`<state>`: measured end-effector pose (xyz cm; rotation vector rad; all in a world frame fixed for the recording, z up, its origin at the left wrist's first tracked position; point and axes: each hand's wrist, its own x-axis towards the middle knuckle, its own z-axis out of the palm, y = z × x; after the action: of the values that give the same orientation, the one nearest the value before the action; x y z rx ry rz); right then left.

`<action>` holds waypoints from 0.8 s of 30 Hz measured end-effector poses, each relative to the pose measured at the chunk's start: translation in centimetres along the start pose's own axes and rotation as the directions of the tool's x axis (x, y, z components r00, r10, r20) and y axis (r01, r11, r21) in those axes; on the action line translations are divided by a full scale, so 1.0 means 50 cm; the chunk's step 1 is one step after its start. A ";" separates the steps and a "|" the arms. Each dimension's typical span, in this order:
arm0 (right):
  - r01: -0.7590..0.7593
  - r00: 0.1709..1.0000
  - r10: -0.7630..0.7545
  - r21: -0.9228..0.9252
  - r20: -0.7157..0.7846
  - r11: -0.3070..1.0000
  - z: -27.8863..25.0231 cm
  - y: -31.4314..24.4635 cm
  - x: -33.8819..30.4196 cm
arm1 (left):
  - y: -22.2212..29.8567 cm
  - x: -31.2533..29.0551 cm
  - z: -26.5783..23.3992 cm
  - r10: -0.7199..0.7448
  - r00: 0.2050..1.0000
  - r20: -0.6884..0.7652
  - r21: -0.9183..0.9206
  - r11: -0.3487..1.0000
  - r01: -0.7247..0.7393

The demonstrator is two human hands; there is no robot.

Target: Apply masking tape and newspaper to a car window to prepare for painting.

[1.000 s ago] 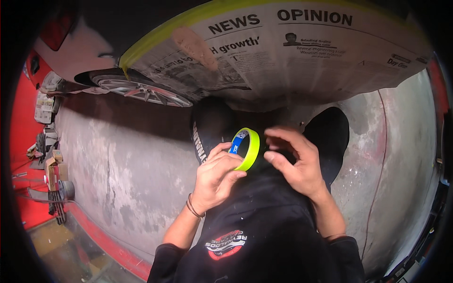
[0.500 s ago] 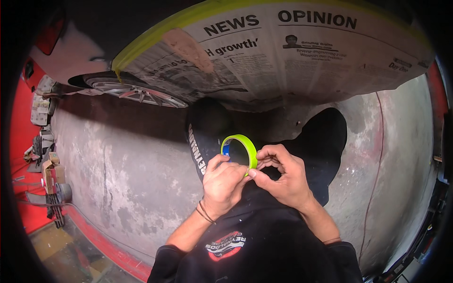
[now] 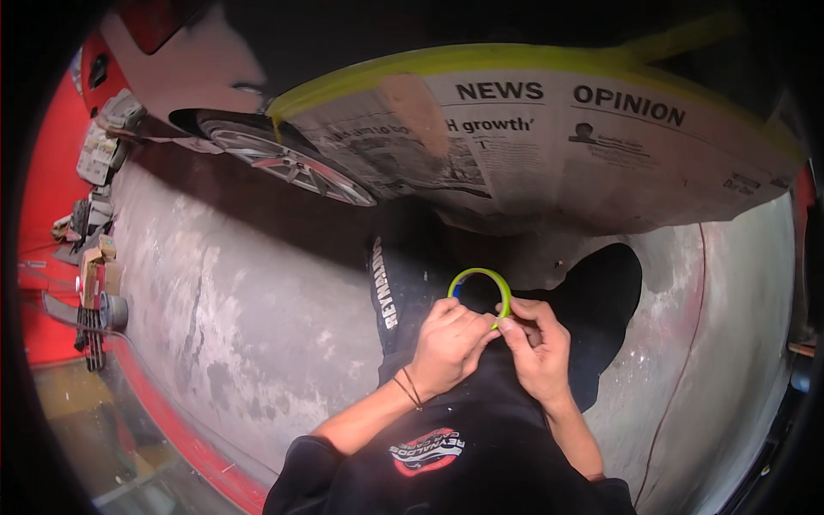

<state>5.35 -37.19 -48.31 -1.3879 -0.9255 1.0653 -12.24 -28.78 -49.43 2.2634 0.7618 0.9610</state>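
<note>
A roll of bright yellow-green masking tape (image 3: 505,290) is held up in front of my body, its hollow core showing a bit of blue inside. My left hand (image 3: 451,343) wraps its fingers round the roll's lower left side. At the lower right rim, the thumb and fingers of my right hand (image 3: 541,343) pinch the tape; whether a loose end lies between them is hidden. Beyond my knees, newspaper sheets (image 3: 592,176) cover the side of a car, edged along the top by a strip of the same yellow-green tape (image 3: 412,63).
The car's wheel (image 3: 300,167) is left of the newspaper. A dark cable (image 3: 687,360) runs along the worn concrete floor (image 3: 232,292) on the right. Boxes (image 3: 101,270), a roll-shaped grey item (image 3: 113,311) and bundled papers (image 3: 99,154) line the red wall at the left.
The view has shifted, so the car and newspaper appear lower and further right. My hands and the tape roll also sit further right. My right fingers have drawn in closer against the roll.
</note>
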 end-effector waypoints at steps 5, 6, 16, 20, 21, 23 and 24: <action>0.021 0.999 -0.013 -0.185 0.042 0.983 -0.052 -0.006 -0.002 | -0.013 0.006 -0.023 0.091 0.979 0.180 -0.053 0.995 -0.083; 0.024 0.998 -0.008 -0.260 0.064 0.965 -0.059 -0.006 -0.001 | -0.014 0.007 -0.026 0.123 0.977 0.172 -0.048 0.992 -0.116; 0.160 0.986 -0.165 -0.360 0.018 0.919 -0.033 -0.054 0.060 | -0.043 0.057 -0.101 0.042 0.979 0.199 -0.014 0.999 -0.040; 0.400 0.896 -0.441 -0.520 0.050 0.755 -0.031 -0.111 0.105 | -0.027 0.092 -0.115 0.027 0.979 0.201 0.015 0.999 -0.031; 0.409 0.897 -0.430 -0.561 0.102 0.720 -0.033 -0.128 0.116 | -0.017 0.107 -0.120 0.073 0.979 0.188 0.032 0.996 -0.081; 0.379 0.922 -0.371 -0.458 0.112 0.804 -0.031 -0.160 0.126 | 0.008 0.141 -0.138 0.152 0.974 0.165 0.077 0.983 -0.166; 0.389 0.916 -0.391 -0.426 0.086 0.817 -0.036 -0.176 0.135 | 0.018 0.158 -0.153 0.200 0.967 0.157 0.072 0.974 -0.213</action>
<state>9.33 -30.46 -40.23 -1.4657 -1.4391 0.5544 -13.25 -21.98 -40.80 2.4976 0.5204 0.8518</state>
